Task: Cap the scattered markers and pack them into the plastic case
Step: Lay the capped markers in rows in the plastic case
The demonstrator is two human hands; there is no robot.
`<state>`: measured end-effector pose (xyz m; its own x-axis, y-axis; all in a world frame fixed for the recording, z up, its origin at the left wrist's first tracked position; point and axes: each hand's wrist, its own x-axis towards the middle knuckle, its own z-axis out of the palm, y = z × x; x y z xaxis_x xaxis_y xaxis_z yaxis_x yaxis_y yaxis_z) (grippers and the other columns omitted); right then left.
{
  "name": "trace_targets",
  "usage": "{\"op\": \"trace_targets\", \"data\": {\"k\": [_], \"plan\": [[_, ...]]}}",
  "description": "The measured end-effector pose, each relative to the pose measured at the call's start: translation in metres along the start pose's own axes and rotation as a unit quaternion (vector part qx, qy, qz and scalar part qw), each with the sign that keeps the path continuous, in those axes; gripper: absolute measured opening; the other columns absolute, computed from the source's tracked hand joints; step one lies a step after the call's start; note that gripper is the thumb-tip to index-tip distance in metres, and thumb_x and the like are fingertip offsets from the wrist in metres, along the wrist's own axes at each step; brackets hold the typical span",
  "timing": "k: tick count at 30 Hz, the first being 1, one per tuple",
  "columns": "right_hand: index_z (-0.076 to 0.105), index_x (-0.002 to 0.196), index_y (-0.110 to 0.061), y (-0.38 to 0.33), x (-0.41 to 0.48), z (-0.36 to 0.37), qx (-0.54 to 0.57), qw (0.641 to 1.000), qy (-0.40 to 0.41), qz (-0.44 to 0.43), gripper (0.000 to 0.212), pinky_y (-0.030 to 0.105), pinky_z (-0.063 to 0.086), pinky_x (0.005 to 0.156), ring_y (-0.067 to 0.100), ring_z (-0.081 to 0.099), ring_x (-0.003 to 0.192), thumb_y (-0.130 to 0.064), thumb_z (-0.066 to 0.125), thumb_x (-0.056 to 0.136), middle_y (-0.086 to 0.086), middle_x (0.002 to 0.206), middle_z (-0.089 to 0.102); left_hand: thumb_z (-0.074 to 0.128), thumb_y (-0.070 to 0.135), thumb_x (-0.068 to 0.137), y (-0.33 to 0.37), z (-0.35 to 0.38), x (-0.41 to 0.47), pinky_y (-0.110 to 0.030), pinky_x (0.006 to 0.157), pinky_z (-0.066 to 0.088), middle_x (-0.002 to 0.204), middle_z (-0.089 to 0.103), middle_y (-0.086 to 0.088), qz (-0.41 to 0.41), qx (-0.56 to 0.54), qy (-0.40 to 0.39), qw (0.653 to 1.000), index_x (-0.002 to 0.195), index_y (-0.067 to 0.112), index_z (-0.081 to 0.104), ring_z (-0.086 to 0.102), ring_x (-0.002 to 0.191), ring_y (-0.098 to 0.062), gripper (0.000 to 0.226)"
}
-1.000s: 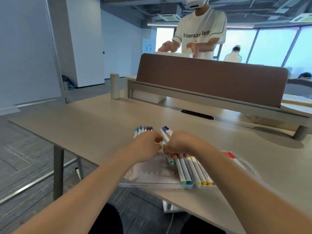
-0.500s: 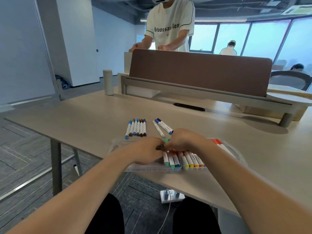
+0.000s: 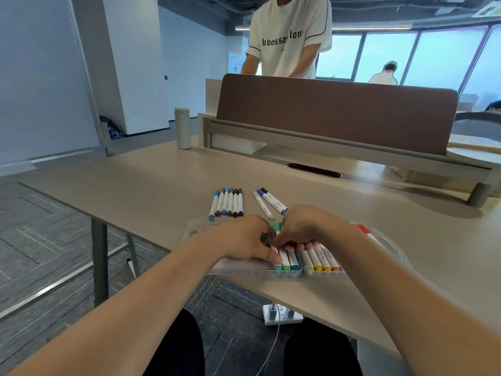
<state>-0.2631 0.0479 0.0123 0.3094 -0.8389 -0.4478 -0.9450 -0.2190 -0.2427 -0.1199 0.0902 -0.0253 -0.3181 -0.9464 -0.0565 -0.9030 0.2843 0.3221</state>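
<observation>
A clear plastic case [image 3: 287, 273] lies at the table's near edge. Inside it sit a row of green and teal markers [image 3: 288, 263] and a row of yellow and orange markers [image 3: 322, 263]. My left hand [image 3: 245, 240] and right hand [image 3: 306, 226] meet over the case. Both hold the leftmost teal marker [image 3: 278, 263], which lies in the row; my left thumb rests along it. My right fingertips curl down onto the markers' upper halves. Several capped markers [image 3: 227, 203] lie side by side on the table beyond the case. Three more markers [image 3: 268, 202] lie to their right.
Red markers [image 3: 364, 230] lie in the case's right part [image 3: 390, 245], beside my right forearm. A beige cylinder [image 3: 183, 128] stands at the far left of the table. A brown divider panel [image 3: 336, 115] runs along the back, with a person standing behind it.
My hands came down toward me with the teal marker and laid it into the case beside the green ones. The view tilted, so the loose markers now show fully.
</observation>
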Motion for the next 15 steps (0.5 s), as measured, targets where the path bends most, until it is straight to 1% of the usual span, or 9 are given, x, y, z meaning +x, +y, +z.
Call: {"op": "trace_targets", "data": {"k": [2,4,6,8,10,12,15], "plan": [[0.058,0.062,-0.015,-0.002,0.002,-0.002,-0.013,1.0,-0.012,-0.003,0.038,0.02,0.035,0.046,0.011,0.043,0.044,-0.034,0.061,0.095,-0.002,0.052,0.05,0.068,0.063,0.078,-0.001,0.0,0.001,-0.034,0.081,0.051,0.114,0.062,0.006,0.005,-0.003,-0.005,1.0,0.112,0.026,0.069,0.061,0.098,-0.016,0.05],[0.061,0.064,-0.014,-0.001,0.007,-0.005,-0.014,1.0,-0.019,-0.01,0.035,0.023,0.037,0.05,0.013,0.045,0.049,-0.033,0.063,0.093,0.001,0.058,0.053,0.067,0.062,0.079,-0.003,0.0,0.004,-0.034,0.08,0.052,0.112,0.062,0.004,0.001,-0.002,0.003,1.0,0.108,0.023,0.069,0.061,0.096,-0.016,0.049],[0.063,0.067,-0.013,0.001,0.013,-0.007,-0.009,1.0,-0.024,-0.012,0.032,0.025,0.038,0.054,0.014,0.046,0.052,-0.034,0.064,0.092,0.003,0.063,0.055,0.067,0.06,0.08,-0.005,0.002,0.009,-0.031,0.078,0.05,0.112,0.062,0.003,-0.009,-0.012,0.019,1.0,0.111,0.021,0.068,0.062,0.095,-0.016,0.05],[0.063,0.065,-0.013,0.003,0.02,-0.011,0.005,1.0,-0.022,-0.012,0.034,0.024,0.037,0.052,0.014,0.045,0.049,-0.035,0.065,0.091,0.002,0.058,0.055,0.067,0.056,0.083,-0.008,0.002,0.015,-0.031,0.082,0.051,0.112,0.064,0.004,-0.017,-0.035,0.036,0.999,0.119,0.021,0.066,0.062,0.096,-0.016,0.05],[0.062,0.062,-0.012,0.003,0.028,-0.015,0.021,1.0,0.003,-0.014,0.036,0.022,0.036,0.045,0.012,0.044,0.041,-0.033,0.065,0.091,-0.001,0.051,0.054,0.065,0.05,0.087,-0.013,0.0,0.022,-0.032,0.084,0.052,0.11,0.066,0.004,-0.029,-0.065,0.059,0.996,0.12,0.022,0.066,0.062,0.095,-0.015,0.044],[0.061,0.064,-0.011,0.002,0.038,-0.019,0.035,0.999,0.034,-0.014,0.032,0.021,0.035,0.043,0.011,0.043,0.039,-0.028,0.064,0.091,0.0,0.051,0.055,0.061,0.045,0.091,-0.017,-0.004,0.029,-0.036,0.084,0.054,0.104,0.069,0.002,-0.05,-0.076,0.086,0.992,0.113,0.02,0.069,0.064,0.093,-0.017,0.034],[0.063,0.07,-0.008,-0.002,0.057,-0.023,0.048,0.996,0.071,0.0,0.03,0.024,0.04,0.049,0.014,0.046,0.045,-0.026,0.062,0.094,0.002,0.055,0.057,0.055,0.034,0.096,-0.024,-0.013,0.041,-0.039,0.085,0.055,0.098,0.071,-0.003,-0.078,-0.078,0.117,0.987,0.103,0.016,0.072,0.066,0.091,-0.021,0.027]]}}
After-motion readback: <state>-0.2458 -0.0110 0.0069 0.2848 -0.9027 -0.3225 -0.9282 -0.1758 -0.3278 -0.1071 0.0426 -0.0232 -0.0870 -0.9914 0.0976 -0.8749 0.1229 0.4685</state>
